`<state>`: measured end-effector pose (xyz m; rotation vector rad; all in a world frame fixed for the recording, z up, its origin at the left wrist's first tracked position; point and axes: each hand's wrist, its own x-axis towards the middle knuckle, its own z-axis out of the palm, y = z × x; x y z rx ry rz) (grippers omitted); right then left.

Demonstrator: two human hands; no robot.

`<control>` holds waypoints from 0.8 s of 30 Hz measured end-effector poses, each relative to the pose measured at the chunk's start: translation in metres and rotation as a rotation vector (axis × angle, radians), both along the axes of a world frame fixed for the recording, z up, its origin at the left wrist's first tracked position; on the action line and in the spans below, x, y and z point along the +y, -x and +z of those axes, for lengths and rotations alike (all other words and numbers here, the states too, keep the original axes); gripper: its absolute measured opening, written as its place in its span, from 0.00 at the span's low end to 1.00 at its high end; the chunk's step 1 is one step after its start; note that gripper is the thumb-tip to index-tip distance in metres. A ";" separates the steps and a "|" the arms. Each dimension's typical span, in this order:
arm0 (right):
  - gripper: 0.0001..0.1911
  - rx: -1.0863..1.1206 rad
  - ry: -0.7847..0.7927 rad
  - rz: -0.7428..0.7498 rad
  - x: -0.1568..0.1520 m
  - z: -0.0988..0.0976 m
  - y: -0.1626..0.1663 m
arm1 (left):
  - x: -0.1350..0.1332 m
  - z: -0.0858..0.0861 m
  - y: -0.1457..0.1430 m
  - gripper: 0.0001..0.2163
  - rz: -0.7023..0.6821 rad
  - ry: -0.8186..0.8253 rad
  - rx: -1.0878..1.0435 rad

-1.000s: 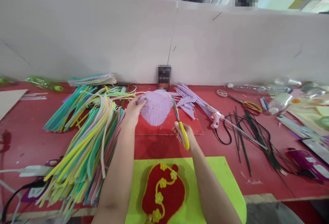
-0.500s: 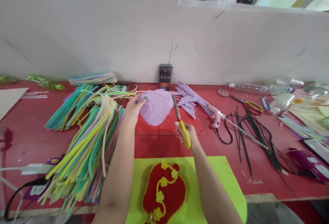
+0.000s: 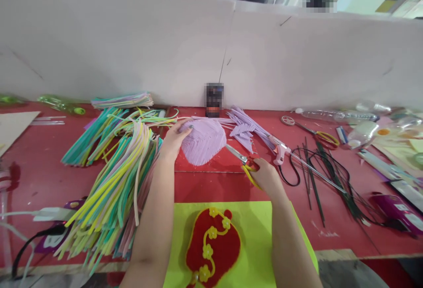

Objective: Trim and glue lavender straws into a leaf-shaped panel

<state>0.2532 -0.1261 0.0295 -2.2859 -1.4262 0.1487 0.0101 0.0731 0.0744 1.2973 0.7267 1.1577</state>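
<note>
While the red table (image 3: 36,164) stretches out under both arms, a white partition wall (image 3: 132,50) stands beyond the hands, at the table's far edge. Left of the left hand (image 3: 173,140) lies a wide heap of coloured foam strips (image 3: 112,182) in green, yellow, pink and teal, its near end spilling toward the table's front edge. Below the wrists, close to the person, sits a lime-green sheet (image 3: 261,235) bearing a red felt heart (image 3: 213,246) trimmed with yellow flowers. Between the hands, on a red cutting mat (image 3: 214,164), rests a lilac leaf-shaped piece (image 3: 203,140) made of strips laid side by side; the left hand lies flat on its left edge, fingers spread and pressing it down. The right hand (image 3: 266,177) is closed around the yellow handles of a pair of scissors (image 3: 243,162), whose blades point up-left toward the lilac piece's right edge and lie low over the mat. Just beyond the right hand lies a pile of loose lilac strips (image 3: 244,127), and to its right a glue gun (image 3: 280,151) beside a tangle of dark green wires (image 3: 327,169). A second pair of scissors (image 3: 317,134) lies farther right.
</note>
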 end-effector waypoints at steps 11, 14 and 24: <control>0.14 -0.028 0.162 0.414 -0.020 -0.011 -0.020 | -0.006 0.003 -0.002 0.14 -0.218 -0.160 0.427; 0.15 0.131 0.161 0.397 -0.022 -0.006 -0.018 | -0.007 0.000 -0.003 0.15 -0.262 -0.159 0.485; 0.22 0.686 -0.016 0.236 0.015 0.025 0.038 | -0.013 0.004 -0.012 0.15 -0.343 -0.289 0.587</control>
